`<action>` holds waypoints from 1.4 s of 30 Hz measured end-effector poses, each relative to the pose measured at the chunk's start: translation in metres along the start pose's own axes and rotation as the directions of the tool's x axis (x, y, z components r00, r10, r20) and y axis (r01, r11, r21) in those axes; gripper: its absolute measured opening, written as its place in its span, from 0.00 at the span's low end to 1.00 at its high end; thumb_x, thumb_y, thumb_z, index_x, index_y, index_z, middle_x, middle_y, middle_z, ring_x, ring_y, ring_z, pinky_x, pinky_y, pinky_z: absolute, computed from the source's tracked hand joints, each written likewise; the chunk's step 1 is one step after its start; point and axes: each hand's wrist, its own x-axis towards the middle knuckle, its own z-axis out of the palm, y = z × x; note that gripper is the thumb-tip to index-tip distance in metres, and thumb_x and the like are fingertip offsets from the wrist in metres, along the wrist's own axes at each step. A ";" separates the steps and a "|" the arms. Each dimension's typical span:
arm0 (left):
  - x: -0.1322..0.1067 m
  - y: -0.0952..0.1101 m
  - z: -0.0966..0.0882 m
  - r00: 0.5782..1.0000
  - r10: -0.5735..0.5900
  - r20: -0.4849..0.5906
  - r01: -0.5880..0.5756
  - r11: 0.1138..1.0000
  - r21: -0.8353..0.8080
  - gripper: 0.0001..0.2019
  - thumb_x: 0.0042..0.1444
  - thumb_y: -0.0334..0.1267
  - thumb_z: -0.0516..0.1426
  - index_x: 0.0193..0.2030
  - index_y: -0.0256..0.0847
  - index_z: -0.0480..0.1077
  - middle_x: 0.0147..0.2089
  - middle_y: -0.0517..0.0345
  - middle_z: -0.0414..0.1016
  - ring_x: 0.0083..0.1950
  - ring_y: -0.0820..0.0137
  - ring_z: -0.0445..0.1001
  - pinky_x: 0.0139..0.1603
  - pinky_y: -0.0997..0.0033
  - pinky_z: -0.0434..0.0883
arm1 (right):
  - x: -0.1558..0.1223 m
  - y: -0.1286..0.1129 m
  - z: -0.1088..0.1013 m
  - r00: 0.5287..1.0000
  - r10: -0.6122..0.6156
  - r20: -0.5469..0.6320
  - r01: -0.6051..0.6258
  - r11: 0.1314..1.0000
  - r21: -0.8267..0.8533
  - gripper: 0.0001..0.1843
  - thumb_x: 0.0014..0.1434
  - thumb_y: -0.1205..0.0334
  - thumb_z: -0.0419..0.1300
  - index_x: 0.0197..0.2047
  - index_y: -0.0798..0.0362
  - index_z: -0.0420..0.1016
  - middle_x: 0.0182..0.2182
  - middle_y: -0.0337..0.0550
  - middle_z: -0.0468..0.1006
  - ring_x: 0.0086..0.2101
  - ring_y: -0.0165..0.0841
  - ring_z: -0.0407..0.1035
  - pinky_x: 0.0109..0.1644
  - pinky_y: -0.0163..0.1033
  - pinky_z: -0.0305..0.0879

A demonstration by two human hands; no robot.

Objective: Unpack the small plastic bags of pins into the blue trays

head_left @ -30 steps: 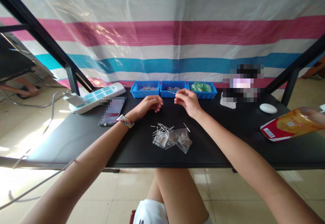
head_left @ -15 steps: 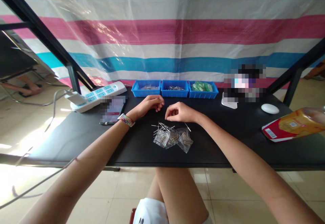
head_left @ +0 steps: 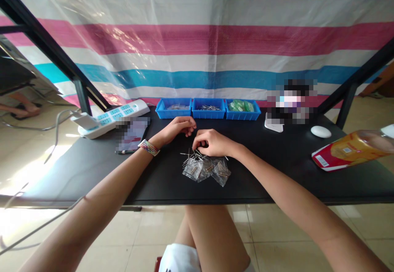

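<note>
My right hand reaches down to a loose pile of thin metal rods, its thumb and forefinger pinched together at the pile's upper edge. Whether a rod sits between those fingertips is too small to tell. Just left of it and farther back, my left hand hovers close to the table with its fingers curled in; what they may hold is hidden. Small clear plastic bags with brownish pieces inside lie against the near side of the rods.
Three blue bins stand in a row behind my hands: one with clear bags, one with metal rods, one with green packets. A power strip and phone lie left. A bottle and white oval object are right.
My right hand has moved down and toward the pile, so its fingertips now meet the rods. The left hand stays nearly in place, fingers still curled. The whole view has shifted slightly.
</note>
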 end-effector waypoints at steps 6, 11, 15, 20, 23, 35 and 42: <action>0.000 -0.001 0.000 1.000 -0.011 -0.007 0.011 0.999 0.041 0.15 0.56 0.49 0.66 0.35 0.37 0.75 0.30 0.57 0.75 0.29 0.73 0.72 0.32 0.73 0.70 | -0.002 0.001 -0.010 0.999 0.037 -0.016 -0.038 0.991 -0.130 0.12 0.56 0.79 0.66 0.37 0.53 0.85 0.36 0.41 0.77 0.33 0.29 0.70 0.41 0.36 0.65; 0.001 -0.002 -0.001 1.000 -0.021 -0.006 0.021 0.999 0.029 0.15 0.55 0.48 0.67 0.35 0.37 0.75 0.30 0.57 0.75 0.30 0.72 0.72 0.31 0.73 0.70 | -0.007 0.010 -0.022 0.996 0.068 -0.048 -0.078 0.970 -0.230 0.08 0.57 0.75 0.67 0.35 0.53 0.83 0.38 0.41 0.77 0.33 0.29 0.69 0.41 0.37 0.63; 0.003 -0.003 -0.001 1.000 -0.013 -0.001 0.013 1.000 0.004 0.15 0.56 0.49 0.67 0.36 0.37 0.76 0.32 0.57 0.74 0.30 0.73 0.73 0.30 0.74 0.69 | -0.005 0.028 -0.028 0.993 0.071 -0.096 -0.087 0.981 -0.176 0.09 0.54 0.77 0.66 0.33 0.53 0.81 0.34 0.40 0.77 0.31 0.29 0.69 0.38 0.36 0.62; 0.007 -0.008 -0.003 1.000 0.004 -0.002 -0.004 1.000 0.028 0.20 0.59 0.55 0.66 0.40 0.36 0.78 0.36 0.54 0.77 0.30 0.72 0.74 0.28 0.73 0.68 | 0.002 0.038 -0.023 0.944 0.185 -0.275 -0.149 0.978 0.144 0.02 0.56 0.68 0.67 0.34 0.53 0.79 0.29 0.38 0.79 0.28 0.29 0.68 0.34 0.35 0.63; 0.007 -0.009 -0.003 1.000 0.001 0.025 -0.002 0.998 0.055 0.24 0.61 0.59 0.64 0.40 0.35 0.79 0.35 0.52 0.78 0.31 0.71 0.74 0.31 0.72 0.70 | 0.005 0.036 -0.018 0.913 0.197 -0.358 -0.105 0.960 0.261 0.06 0.55 0.61 0.70 0.34 0.53 0.78 0.29 0.38 0.79 0.27 0.29 0.68 0.33 0.36 0.63; 0.006 -0.013 -0.009 0.998 0.007 0.065 -0.012 0.997 0.077 0.19 0.59 0.54 0.68 0.37 0.36 0.78 0.32 0.56 0.77 0.32 0.73 0.73 0.34 0.74 0.70 | 0.010 0.035 -0.011 0.868 0.288 -0.404 -0.113 0.907 0.405 0.11 0.52 0.56 0.72 0.32 0.52 0.76 0.27 0.38 0.77 0.27 0.30 0.70 0.30 0.35 0.68; 0.005 -0.013 -0.008 0.999 0.002 0.035 -0.004 0.997 0.075 0.18 0.58 0.52 0.68 0.39 0.36 0.78 0.34 0.56 0.78 0.32 0.72 0.74 0.34 0.73 0.71 | 0.009 0.033 -0.012 0.836 0.472 -0.281 -0.155 0.694 0.703 0.15 0.51 0.54 0.73 0.33 0.52 0.74 0.27 0.36 0.77 0.25 0.29 0.73 0.28 0.35 0.76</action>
